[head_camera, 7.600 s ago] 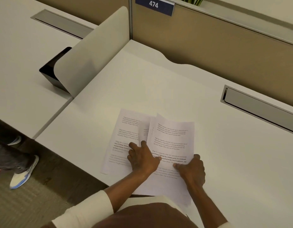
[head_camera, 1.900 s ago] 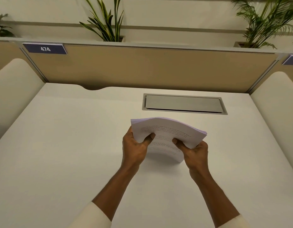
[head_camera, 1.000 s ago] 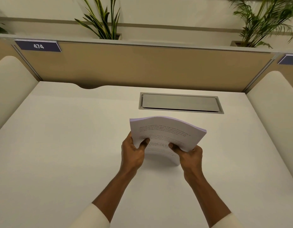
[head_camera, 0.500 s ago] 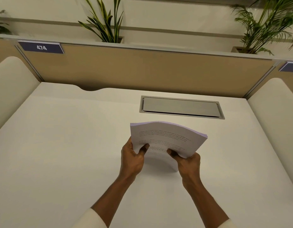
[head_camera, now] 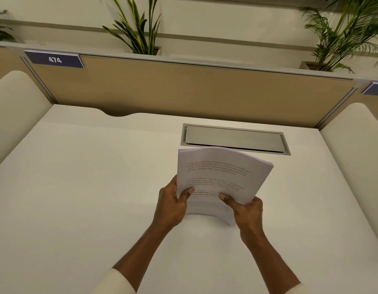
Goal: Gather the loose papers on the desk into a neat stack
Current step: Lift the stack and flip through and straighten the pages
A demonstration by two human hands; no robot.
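Both hands, left (head_camera: 172, 205) and right (head_camera: 246, 212), are closed on the bowed paper stack (head_camera: 221, 177), thumbs on top.

A grey metal cable hatch (head_camera: 234, 138) sits recessed in the far half of the surface, its lid closed. A tan partition panel (head_camera: 183, 92) stands along the far edge. A blue number plate (head_camera: 54, 59) reading 474 is fixed at its upper left. Cream side dividers stand at left (head_camera: 14, 107) and right (head_camera: 357, 141). Potted plants (head_camera: 139, 28) stand behind the panel.
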